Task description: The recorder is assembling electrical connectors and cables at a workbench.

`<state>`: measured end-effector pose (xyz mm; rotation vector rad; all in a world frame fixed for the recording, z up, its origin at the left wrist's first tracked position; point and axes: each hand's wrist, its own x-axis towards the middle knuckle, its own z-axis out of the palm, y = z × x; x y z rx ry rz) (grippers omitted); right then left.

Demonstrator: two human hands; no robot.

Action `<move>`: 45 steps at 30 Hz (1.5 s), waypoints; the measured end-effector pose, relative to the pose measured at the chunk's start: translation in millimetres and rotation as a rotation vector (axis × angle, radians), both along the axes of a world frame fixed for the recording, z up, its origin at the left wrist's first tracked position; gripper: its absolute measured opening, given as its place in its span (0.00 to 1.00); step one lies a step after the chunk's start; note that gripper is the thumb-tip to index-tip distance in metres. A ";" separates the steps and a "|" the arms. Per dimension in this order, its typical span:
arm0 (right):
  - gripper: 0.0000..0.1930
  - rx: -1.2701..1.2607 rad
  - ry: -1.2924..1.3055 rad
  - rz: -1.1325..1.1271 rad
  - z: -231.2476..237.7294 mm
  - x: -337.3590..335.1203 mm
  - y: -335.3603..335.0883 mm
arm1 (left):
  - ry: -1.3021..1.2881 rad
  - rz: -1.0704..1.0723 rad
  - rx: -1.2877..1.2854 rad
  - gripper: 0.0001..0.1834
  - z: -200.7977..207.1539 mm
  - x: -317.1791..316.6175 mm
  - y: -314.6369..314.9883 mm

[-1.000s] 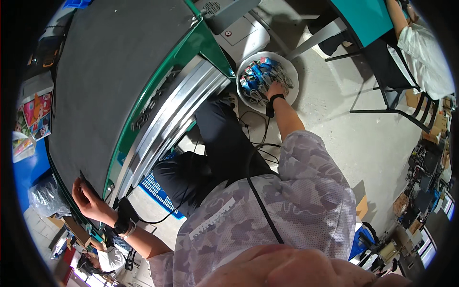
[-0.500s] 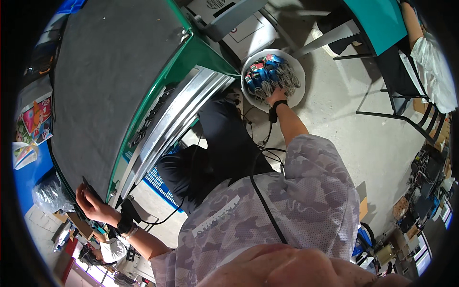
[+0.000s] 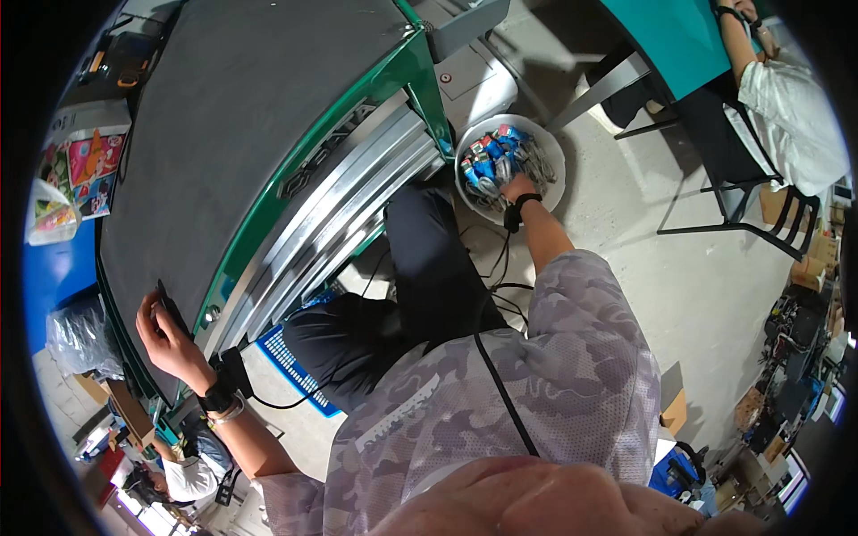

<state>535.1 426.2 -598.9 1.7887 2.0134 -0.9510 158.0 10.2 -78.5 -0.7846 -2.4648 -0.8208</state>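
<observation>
Over the near end of the dark conveyor belt [image 3: 223, 152], my left hand [image 3: 170, 344] is closed around a slim black object [image 3: 172, 313] with a pointed tip; its kind is unclear. My right arm reaches down to a round white bucket [image 3: 556, 192] on the floor. Inside lie several coiled grey cables [image 3: 536, 165] with blue and red wraps or ends [image 3: 483, 166]. The fingers of my right hand [image 3: 517, 188] are down among these bundles, largely hidden, so their grip does not show. Both wrists carry black bands.
Green and metal rails [image 3: 335, 192] edge the belt beside my knees. A blue plastic crate [image 3: 299, 371] sits below it. Black cords hang near my legs. At the upper right, a person sits on a black chair [image 3: 742, 214] by a teal table [image 3: 675, 40]. Another person is at lower left.
The whole view has shifted slightly. My right hand has gone a little deeper among the cable bundles. My left hand stays by the belt with the black object.
</observation>
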 end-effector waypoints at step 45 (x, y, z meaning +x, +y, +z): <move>0.23 0.344 0.585 1.724 646.9 -417.7 -163.9 | -0.652 -0.570 0.578 0.15 85.3 -141.0 17.0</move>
